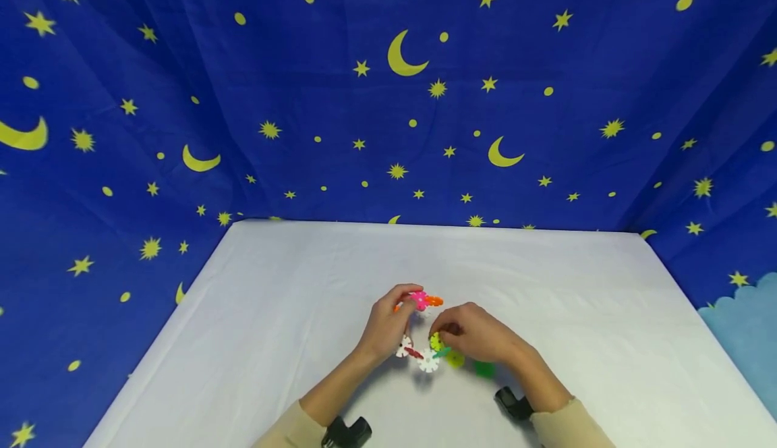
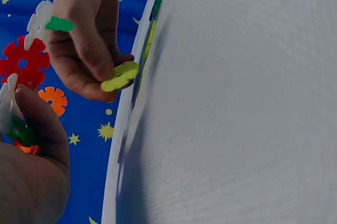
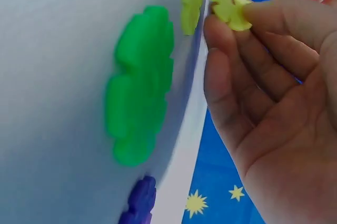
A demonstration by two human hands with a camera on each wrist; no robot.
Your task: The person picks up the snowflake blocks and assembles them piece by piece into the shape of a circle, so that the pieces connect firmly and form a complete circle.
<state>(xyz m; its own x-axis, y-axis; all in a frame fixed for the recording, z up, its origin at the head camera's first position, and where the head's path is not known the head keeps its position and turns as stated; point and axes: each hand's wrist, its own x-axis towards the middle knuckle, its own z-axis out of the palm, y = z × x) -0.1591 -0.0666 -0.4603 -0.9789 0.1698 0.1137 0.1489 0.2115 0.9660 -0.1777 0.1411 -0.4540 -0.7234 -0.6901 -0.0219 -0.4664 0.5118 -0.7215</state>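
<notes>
The left hand (image 1: 388, 325) grips a chain of notched plastic discs at the chain's far left part, above the white table (image 1: 285, 293). The chain forms an arc between the two hands. At its far side are a pink disc (image 1: 419, 299) and an orange disc (image 1: 434, 301); at its near side, a red disc (image 1: 414, 353) sits between two white discs (image 1: 427, 361), with a slim green disc (image 1: 443, 352) to the right.

The right hand (image 1: 479, 333) pinches a yellow disc (image 3: 230, 2) between thumb and fingertips. This disc is just beside the slim green disc; whether the two are joined cannot be told.

Loose parts rest on the table at the near right, below the right hand: a second yellow disc (image 1: 455, 359) and, farther right, a broad green disc (image 3: 141, 87). A purple disc (image 3: 139, 203) lies near the broad green one.

Each forearm carries a black device (image 1: 348, 432) beside a beige sleeve (image 1: 573, 426). A blue curtain (image 1: 340, 104), printed with yellow stars and moons, hangs behind the table's far edge and along both sides.
</notes>
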